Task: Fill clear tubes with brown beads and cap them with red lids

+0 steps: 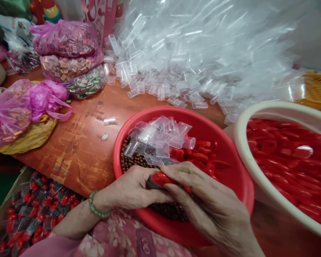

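Note:
Both hands meet over the near side of a red basin (146, 115). My left hand (133, 191) is closed around a small clear plastic tube (150, 183) that looks dark inside. A red plastic cap (160, 177) sits at the tube's end, and the fingers of my right hand (214, 200) are pressed on it. Whether the cap is fully seated cannot be made out. Inside the basin are brown beads (135, 161), a heap of clear tubes (160, 134) and red plastic pieces (203, 153).
A white basin (240, 132) full of red pieces stands at right. Clear tubes (176, 67) are piled at the back, near a yellow basket (318, 87). Pink bags (66, 39) lie at left. Capped tubes (40, 210) fill a box below; one loose tube (109, 121) lies on the table.

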`<state>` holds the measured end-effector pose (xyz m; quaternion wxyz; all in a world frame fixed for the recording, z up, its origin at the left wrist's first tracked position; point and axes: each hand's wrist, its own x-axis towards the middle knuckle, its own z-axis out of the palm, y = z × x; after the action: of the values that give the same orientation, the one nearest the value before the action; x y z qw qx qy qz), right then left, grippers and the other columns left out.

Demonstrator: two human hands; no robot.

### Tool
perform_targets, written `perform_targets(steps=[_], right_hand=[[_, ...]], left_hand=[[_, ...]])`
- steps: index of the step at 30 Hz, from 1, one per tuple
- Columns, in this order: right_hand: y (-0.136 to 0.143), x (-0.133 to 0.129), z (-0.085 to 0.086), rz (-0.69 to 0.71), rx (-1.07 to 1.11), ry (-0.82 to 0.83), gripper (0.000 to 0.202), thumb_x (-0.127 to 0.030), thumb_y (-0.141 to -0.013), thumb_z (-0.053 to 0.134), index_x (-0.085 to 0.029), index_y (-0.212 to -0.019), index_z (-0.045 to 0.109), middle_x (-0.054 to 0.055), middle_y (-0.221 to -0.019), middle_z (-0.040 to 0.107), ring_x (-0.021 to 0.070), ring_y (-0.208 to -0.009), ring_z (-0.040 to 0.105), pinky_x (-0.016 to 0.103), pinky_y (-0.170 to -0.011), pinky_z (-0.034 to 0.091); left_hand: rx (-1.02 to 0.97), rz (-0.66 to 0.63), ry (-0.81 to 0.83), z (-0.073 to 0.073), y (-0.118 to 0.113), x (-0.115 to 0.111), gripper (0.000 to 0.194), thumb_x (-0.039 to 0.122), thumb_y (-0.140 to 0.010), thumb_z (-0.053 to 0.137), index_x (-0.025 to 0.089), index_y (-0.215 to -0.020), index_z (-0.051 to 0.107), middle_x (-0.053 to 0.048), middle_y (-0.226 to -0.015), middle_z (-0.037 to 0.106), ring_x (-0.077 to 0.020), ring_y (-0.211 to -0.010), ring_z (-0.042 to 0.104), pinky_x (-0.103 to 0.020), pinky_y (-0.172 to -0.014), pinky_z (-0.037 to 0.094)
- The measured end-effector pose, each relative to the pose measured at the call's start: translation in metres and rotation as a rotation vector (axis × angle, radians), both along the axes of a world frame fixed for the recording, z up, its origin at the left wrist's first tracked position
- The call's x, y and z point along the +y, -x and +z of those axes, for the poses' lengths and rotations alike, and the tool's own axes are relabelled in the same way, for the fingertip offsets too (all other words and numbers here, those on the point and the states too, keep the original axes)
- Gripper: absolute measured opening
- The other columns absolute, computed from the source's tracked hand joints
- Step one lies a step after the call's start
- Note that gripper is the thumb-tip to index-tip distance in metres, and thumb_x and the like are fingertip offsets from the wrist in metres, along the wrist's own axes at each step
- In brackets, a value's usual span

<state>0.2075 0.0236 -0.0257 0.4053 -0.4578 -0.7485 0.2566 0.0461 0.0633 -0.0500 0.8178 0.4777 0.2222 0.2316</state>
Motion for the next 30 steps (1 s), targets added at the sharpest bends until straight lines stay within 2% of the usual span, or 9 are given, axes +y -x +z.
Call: perform_targets(steps=[6, 12, 14, 17, 18, 20, 25, 28, 30], right_hand=[[-0.001, 0.004, 0.003, 0.002, -0.078, 0.039, 0.028, -0.009, -0.088, 0.058, -0.025, -0.110, 0.063, 0.003, -0.095, 0.066, 0.0149, -0.083, 0.066, 0.024, -0.072, 0.056], [-0.002, 0.003, 0.004, 0.007, -0.239, -0.046, 0.027, -0.014, -0.092, 0.053, -0.024, -0.117, 0.059, 0.006, -0.099, 0.068, 0.0185, -0.087, 0.067, 0.029, -0.072, 0.057], [-0.001, 0.002, 0.003, 0.012, -0.350, -0.098, 0.032, -0.027, -0.094, 0.053, -0.019, -0.125, 0.054, 0.011, -0.104, 0.068, 0.0232, -0.091, 0.067, 0.035, -0.074, 0.057], [0.004, 0.002, -0.002, 0.001, -0.493, -0.168, 0.065, -0.057, -0.087, 0.054, -0.009, -0.129, 0.048, 0.019, -0.103, 0.066, 0.0313, -0.093, 0.064, 0.045, -0.073, 0.055], [0.005, 0.003, -0.005, -0.016, -0.527, -0.199, 0.072, -0.062, -0.084, 0.054, -0.007, -0.130, 0.047, 0.020, -0.101, 0.066, 0.0329, -0.092, 0.063, 0.047, -0.072, 0.054], [0.007, 0.004, -0.010, -0.041, -0.573, -0.266, 0.072, -0.058, -0.086, 0.054, -0.005, -0.133, 0.043, 0.021, -0.100, 0.065, 0.0337, -0.092, 0.062, 0.049, -0.073, 0.052], [0.005, 0.006, -0.017, -0.020, -0.590, -0.416, 0.063, -0.030, -0.083, 0.061, -0.002, -0.135, 0.038, 0.020, -0.097, 0.067, 0.0310, -0.090, 0.063, 0.047, -0.078, 0.050], [0.004, 0.006, -0.018, 0.002, -0.614, -0.409, 0.065, -0.031, -0.084, 0.060, -0.006, -0.138, 0.035, 0.017, -0.097, 0.069, 0.0294, -0.088, 0.065, 0.046, -0.079, 0.050], [0.005, 0.006, -0.018, 0.026, -0.617, -0.402, 0.064, -0.031, -0.085, 0.057, -0.005, -0.139, 0.034, 0.019, -0.102, 0.069, 0.0301, -0.092, 0.065, 0.046, -0.081, 0.050]], left_hand=[[0.024, -0.020, -0.004, -0.002, -0.001, 0.003, 0.041, 0.047, -0.077, 0.067, 0.014, -0.060, 0.050, 0.005, -0.062, 0.039, -0.0076, -0.060, 0.036, -0.020, -0.058, 0.033], [0.022, -0.041, 0.066, -0.007, 0.000, 0.005, 0.037, 0.048, -0.076, 0.067, 0.014, -0.065, 0.056, 0.004, -0.064, 0.046, -0.0087, -0.064, 0.042, -0.021, -0.063, 0.037], [0.022, -0.049, 0.130, -0.009, 0.000, 0.006, 0.040, 0.052, -0.074, 0.068, 0.014, -0.067, 0.057, 0.004, -0.063, 0.047, -0.0077, -0.061, 0.041, -0.020, -0.059, 0.037], [0.061, -0.066, 0.230, -0.010, -0.001, 0.007, 0.048, 0.059, -0.068, 0.071, 0.013, -0.065, 0.057, 0.004, -0.059, 0.050, -0.0069, -0.055, 0.043, -0.020, -0.054, 0.036], [0.067, -0.064, 0.262, -0.009, -0.001, 0.007, 0.049, 0.059, -0.066, 0.073, 0.013, -0.064, 0.057, 0.003, -0.059, 0.052, -0.0072, -0.054, 0.045, -0.020, -0.054, 0.036], [0.041, -0.033, 0.335, -0.009, -0.003, 0.006, 0.049, 0.056, -0.060, 0.080, 0.012, -0.063, 0.058, 0.002, -0.059, 0.055, -0.0077, -0.056, 0.048, -0.020, -0.056, 0.039], [-0.134, 0.037, 0.492, -0.008, -0.005, 0.002, 0.047, 0.048, -0.054, 0.087, 0.010, -0.072, 0.065, 0.000, -0.066, 0.063, -0.0100, -0.064, 0.057, -0.023, -0.069, 0.046], [-0.201, 0.120, 0.601, -0.007, -0.005, -0.001, 0.051, 0.055, -0.056, 0.082, 0.011, -0.075, 0.066, -0.002, -0.064, 0.064, -0.0121, -0.061, 0.059, -0.024, -0.064, 0.048], [-0.123, 0.179, 0.669, -0.006, -0.007, -0.003, 0.053, 0.063, -0.063, 0.072, 0.012, -0.071, 0.064, -0.002, -0.057, 0.061, -0.0116, -0.052, 0.056, -0.024, -0.054, 0.047]])
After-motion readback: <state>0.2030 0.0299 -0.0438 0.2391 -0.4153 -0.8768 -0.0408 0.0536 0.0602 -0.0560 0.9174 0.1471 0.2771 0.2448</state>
